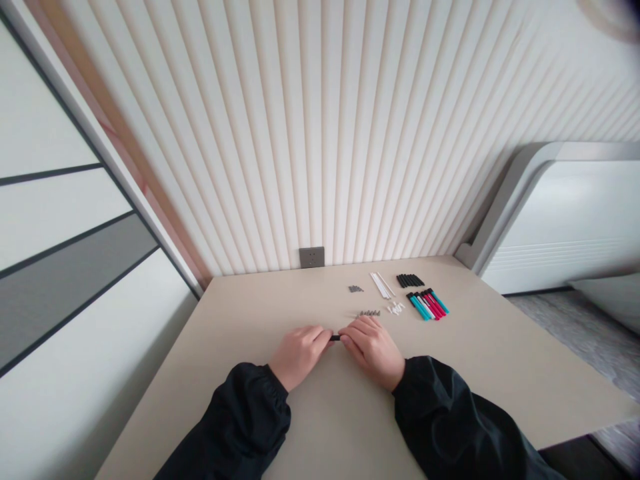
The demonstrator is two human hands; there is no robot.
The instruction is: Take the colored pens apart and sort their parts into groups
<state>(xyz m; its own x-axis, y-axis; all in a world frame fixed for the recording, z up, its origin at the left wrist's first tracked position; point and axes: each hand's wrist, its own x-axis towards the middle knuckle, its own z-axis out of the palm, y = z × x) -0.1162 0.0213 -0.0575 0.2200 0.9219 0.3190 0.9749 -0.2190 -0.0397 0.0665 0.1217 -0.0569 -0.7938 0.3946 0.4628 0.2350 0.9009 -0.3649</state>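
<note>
Both hands meet mid-bench: left hand (299, 353) & right hand (373, 348) each have a pinch grip on an end of a short black pen-like part (335, 338), held just above the beige bench (280, 300). Looks like the joining step; next move likely needs straight alignment. Teal/red pen barrels (427, 304), black caps (410, 280), white rods (383, 285) lie beyond, w/ open room near the front edge.

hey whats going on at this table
A person in black sleeves sits at a beige table, both hands together over a small black piece. The left hand and right hand each pinch one end of it. Beyond the hands lie sorted parts: small grey pieces, white sticks, a row of black tubes, and teal, red and white pens.
</note>
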